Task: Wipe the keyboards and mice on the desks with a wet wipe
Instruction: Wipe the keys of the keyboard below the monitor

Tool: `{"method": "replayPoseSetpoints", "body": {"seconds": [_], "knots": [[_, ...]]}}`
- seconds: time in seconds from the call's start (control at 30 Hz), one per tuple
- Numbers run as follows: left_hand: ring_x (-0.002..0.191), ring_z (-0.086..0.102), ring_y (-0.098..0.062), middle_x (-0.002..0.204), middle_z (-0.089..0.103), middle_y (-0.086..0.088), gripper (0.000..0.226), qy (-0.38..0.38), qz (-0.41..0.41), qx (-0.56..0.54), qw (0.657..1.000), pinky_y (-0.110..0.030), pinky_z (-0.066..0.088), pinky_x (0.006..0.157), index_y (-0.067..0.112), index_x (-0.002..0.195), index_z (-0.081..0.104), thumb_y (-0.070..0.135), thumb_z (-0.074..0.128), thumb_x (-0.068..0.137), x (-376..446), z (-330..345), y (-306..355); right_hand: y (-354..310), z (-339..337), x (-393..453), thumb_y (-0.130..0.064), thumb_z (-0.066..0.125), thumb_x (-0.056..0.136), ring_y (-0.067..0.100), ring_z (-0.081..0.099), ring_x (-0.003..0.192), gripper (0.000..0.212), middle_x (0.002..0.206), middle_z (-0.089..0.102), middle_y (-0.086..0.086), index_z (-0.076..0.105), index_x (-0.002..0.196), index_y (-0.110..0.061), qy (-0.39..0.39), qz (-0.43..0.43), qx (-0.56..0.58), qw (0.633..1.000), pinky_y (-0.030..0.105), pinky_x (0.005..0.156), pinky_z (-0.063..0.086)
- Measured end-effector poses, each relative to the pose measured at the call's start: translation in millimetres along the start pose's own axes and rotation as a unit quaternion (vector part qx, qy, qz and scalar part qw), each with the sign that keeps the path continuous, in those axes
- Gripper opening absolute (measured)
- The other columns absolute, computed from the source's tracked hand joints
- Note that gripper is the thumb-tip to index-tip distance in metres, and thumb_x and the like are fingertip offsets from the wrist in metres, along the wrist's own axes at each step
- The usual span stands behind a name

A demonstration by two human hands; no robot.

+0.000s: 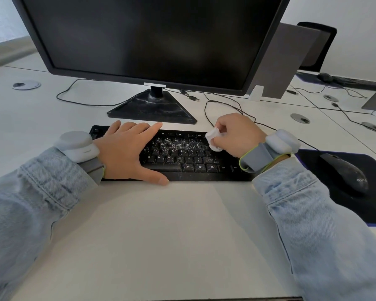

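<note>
Head view: my left hand (126, 151) lies flat, steadying the keyboard (182, 155). My right hand (237, 135) pinches the wet wipe (213, 140) against the dusty keys; next comes a firm sweep leftward.

Both forearms reach forward in pale blue denim sleeves, each wrist strapped with a grey band edged in lime green that carries a rounded pale grey plastic pod on top. The left hand (128, 153) lies flat, palm down, its 4 fingers straight and close together, pointing up and to the right, thumb spread wide toward the body. The right hand (237, 135) is curled, knuckles up, fingers and thumb bunched around a small crumpled white wet wipe (213, 139).
</note>
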State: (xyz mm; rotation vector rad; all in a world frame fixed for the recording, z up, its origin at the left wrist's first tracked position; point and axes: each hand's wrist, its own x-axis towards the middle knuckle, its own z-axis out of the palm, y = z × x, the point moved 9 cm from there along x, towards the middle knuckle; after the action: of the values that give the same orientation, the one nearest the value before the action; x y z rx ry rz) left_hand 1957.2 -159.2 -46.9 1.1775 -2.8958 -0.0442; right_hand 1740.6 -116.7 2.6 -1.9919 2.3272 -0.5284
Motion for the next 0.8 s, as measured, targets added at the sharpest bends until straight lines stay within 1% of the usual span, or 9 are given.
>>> {"method": "replayPoseSetpoints", "body": {"seconds": [0.1,0.13,0.2,0.27,0.4,0.5,0.6,0.73,0.8], "knots": [[0.144,0.023,-0.018,0.152,0.030,0.013,0.143,-0.003,0.001,-0.003,1.000,-0.045,0.012,0.122,0.029,0.160,-0.004,0.109,0.029,0.045,0,0,0,-3,-8,-3,-0.024,0.068,0.077,0.013,0.053,0.073,0.012,0.084,0.058,-0.006,0.063,0.086,-0.019,0.039,0.005,0.045,0.998,0.022,0.053,0.032],[0.144,0.022,-0.018,0.152,0.030,0.013,0.143,-0.003,0.001,-0.003,1.000,-0.046,0.012,0.123,0.029,0.159,-0.004,0.109,0.029,0.045,0,0,0,-3,-10,-5,-0.023,0.069,0.077,0.010,0.051,0.068,0.013,0.081,0.057,-0.008,0.063,0.089,-0.022,0.034,0.003,0.064,0.997,0.022,0.052,0.033],[0.145,0.022,-0.019,0.152,0.030,0.013,0.143,-0.002,0.001,-0.003,1.000,-0.046,0.011,0.123,0.029,0.160,-0.004,0.109,0.029,0.045,0,0,-1,-9,-6,-10,-0.020,0.070,0.077,0.002,0.048,0.063,0.017,0.076,0.054,-0.013,0.064,0.093,-0.026,-0.020,-0.021,0.086,0.996,0.016,0.053,0.036],[0.145,0.022,-0.019,0.153,0.029,0.012,0.143,-0.002,0.000,-0.002,1.000,-0.048,0.011,0.123,0.029,0.160,-0.004,0.109,0.029,0.045,0,1,-1,-12,1,-14,-0.020,0.070,0.080,0.001,0.049,0.064,0.015,0.076,0.055,-0.015,0.067,0.093,-0.028,-0.075,-0.047,0.061,0.994,0.010,0.052,0.034],[0.146,0.022,-0.020,0.155,0.028,0.012,0.143,-0.001,-0.002,0.001,1.000,-0.049,0.011,0.123,0.029,0.160,-0.005,0.108,0.029,0.046,1,1,-2,-5,-4,-12,-0.022,0.074,0.078,0.003,0.051,0.066,0.011,0.084,0.061,-0.010,0.066,0.085,-0.026,-0.060,-0.053,0.033,0.996,0.021,0.054,0.037],[0.147,0.021,-0.020,0.156,0.028,0.011,0.143,-0.002,-0.001,-0.002,1.000,-0.050,0.010,0.123,0.029,0.159,-0.005,0.109,0.030,0.046,2,2,-3,-9,-9,-13,-0.019,0.073,0.077,0.000,0.050,0.063,0.010,0.078,0.061,-0.012,0.067,0.083,-0.022,-0.039,-0.083,0.048,0.995,0.017,0.053,0.038],[0.147,0.021,-0.021,0.156,0.027,0.011,0.143,-0.003,-0.001,-0.004,1.000,-0.051,0.010,0.123,0.030,0.159,-0.006,0.109,0.030,0.046,2,2,-3,-12,-6,-15,-0.012,0.070,0.078,-0.001,0.049,0.057,0.007,0.069,0.057,-0.014,0.069,0.078,-0.019,-0.042,-0.099,0.048,0.993,0.009,0.047,0.035],[0.148,0.020,-0.021,0.156,0.027,0.011,0.143,-0.003,-0.001,-0.004,1.000,-0.050,0.009,0.124,0.029,0.159,-0.006,0.109,0.031,0.046,1,2,-2,-13,-2,-16,-0.019,0.075,0.077,0.007,0.053,0.066,0.007,0.072,0.063,-0.011,0.074,0.077,-0.026,-0.076,-0.110,0.029,0.991,0.020,0.056,0.039],[0.147,0.020,-0.021,0.156,0.028,0.011,0.143,-0.003,0.000,-0.005,1.000,-0.050,0.009,0.124,0.029,0.160,-0.005,0.109,0.030,0.046,1,1,-2,-13,-2,-17,-0.024,0.076,0.079,0.007,0.054,0.065,0.005,0.075,0.065,-0.011,0.075,0.079,-0.029,-0.097,-0.108,0.031,0.989,0.021,0.057,0.040]]}}
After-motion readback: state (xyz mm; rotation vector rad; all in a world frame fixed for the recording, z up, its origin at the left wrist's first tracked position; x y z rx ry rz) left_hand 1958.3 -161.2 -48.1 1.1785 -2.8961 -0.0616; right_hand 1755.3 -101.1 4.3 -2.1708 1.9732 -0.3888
